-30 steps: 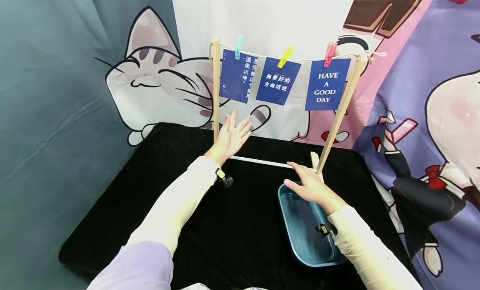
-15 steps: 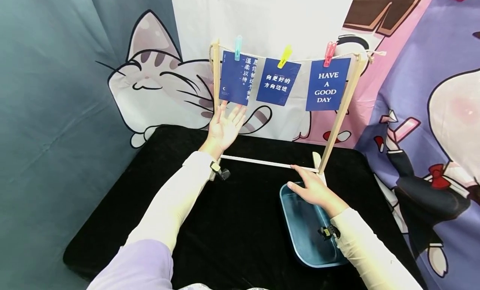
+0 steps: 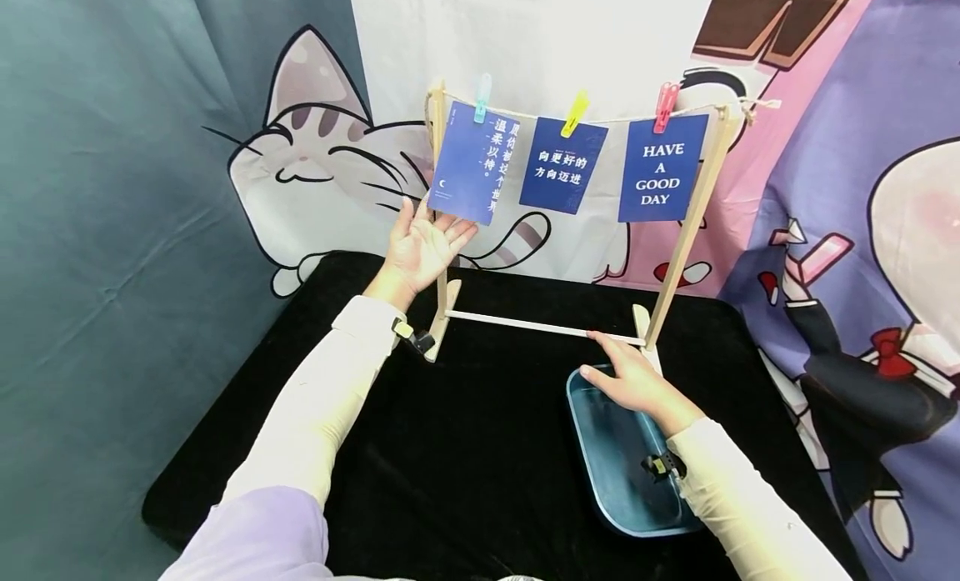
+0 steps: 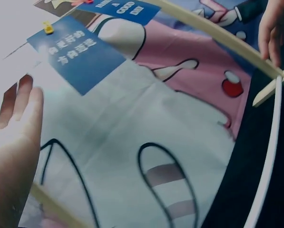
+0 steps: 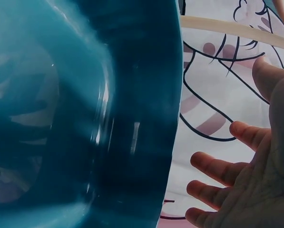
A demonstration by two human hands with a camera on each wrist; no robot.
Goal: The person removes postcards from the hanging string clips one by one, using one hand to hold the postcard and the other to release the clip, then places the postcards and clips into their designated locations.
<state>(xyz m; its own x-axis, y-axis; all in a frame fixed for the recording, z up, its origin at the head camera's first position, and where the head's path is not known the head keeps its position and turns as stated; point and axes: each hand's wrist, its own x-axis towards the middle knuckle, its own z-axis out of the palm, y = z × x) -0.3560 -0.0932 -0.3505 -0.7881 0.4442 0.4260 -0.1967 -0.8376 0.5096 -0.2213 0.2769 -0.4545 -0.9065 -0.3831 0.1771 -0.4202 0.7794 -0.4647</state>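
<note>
Three blue cards hang from a string across a wooden frame: a left card (image 3: 472, 168) under a light blue clothespin (image 3: 482, 97), a middle card (image 3: 562, 166) under a yellow clothespin (image 3: 575, 114), and a right card (image 3: 663, 168) under a pink clothespin (image 3: 666, 107). My left hand (image 3: 420, 252), palm up with fingers spread, has its fingertips behind the lower edge of the left card, which tilts. My right hand (image 3: 637, 385) is spread over the far end of a blue basin (image 3: 585, 431), fingertips near the frame's white bottom bar (image 3: 517, 323).
The frame's left post (image 3: 441, 289) and right post (image 3: 686, 231) stand on short wooden feet on a black cloth table (image 3: 450, 448). Behind hangs a cartoon backdrop (image 3: 322, 197) with a cat. Inside the basin only its smooth, shiny walls show.
My left hand has moved left and up to the left card, whose lower edge has swung leftward and forward. My right hand stays nearly where it was.
</note>
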